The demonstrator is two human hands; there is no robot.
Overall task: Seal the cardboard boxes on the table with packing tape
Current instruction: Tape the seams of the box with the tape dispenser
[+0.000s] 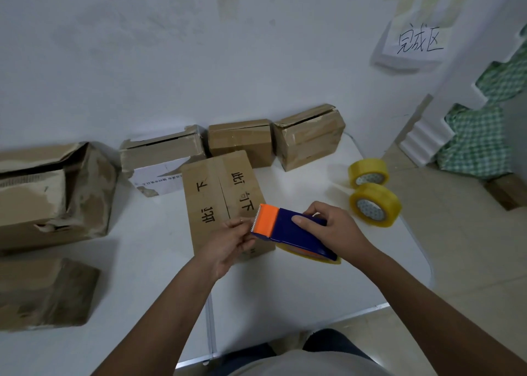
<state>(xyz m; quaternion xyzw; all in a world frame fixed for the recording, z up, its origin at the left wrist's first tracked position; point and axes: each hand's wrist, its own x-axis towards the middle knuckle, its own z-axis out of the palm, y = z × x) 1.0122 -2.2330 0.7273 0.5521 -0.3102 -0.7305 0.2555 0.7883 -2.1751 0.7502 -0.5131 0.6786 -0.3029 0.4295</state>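
Right hand [332,227] wrapped round the blue dispenser [293,230], thumb on top. Left hand [228,241] pinching at its orange toothed end, presumably the tape tip, too small to tell. Both just above the near end of the box [219,193], mid worktop [159,261]. Two spare rolls [370,190] at 2 o'clock, more boxes [239,139] along 12.

I am counting seven cardboard boxes [225,201] lying on the table, two loose tape rolls [375,204], one tape dispenser [293,230], and one handwritten sign [419,42].
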